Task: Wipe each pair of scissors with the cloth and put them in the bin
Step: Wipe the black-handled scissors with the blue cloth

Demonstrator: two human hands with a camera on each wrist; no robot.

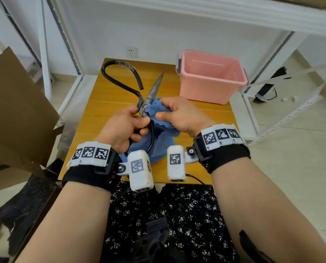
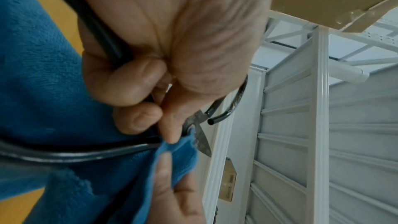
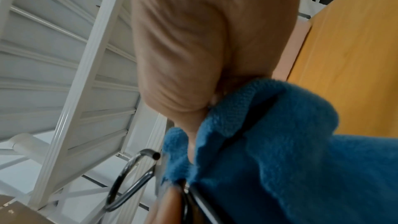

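White shelving (image 1: 44, 44) stands around and behind the bench (image 1: 105, 92), a yellow wooden top. A cardboard box flap (image 1: 16, 111) sits at my left, beside the bench. The pink bin (image 1: 211, 76) stands upright on the far right corner of the bench, nothing visible inside it. A blue cloth (image 1: 164, 137) hangs from my right hand down onto the bench in front of me.

My left hand (image 1: 124, 128) has its fingers curled tight around one black handle loop of the scissors (image 1: 150, 93), thumb up near the pivot screw. The scissors are held up off the bench, grey blades together and pointing up and away toward the bin, well short of it. The other handle loop (image 1: 120, 74) arcs off to the far left, its end open.

My right hand (image 1: 179, 116) pinches a bunched fold of the cloth between thumb and fingers, pressed against the blade just beside the pivot. In the left wrist view, the cloth (image 2: 181, 151) touches the blade base right under my left thumb. The right wrist view is blurry; I see only the cloth (image 3: 280, 142) bunched under my palm.
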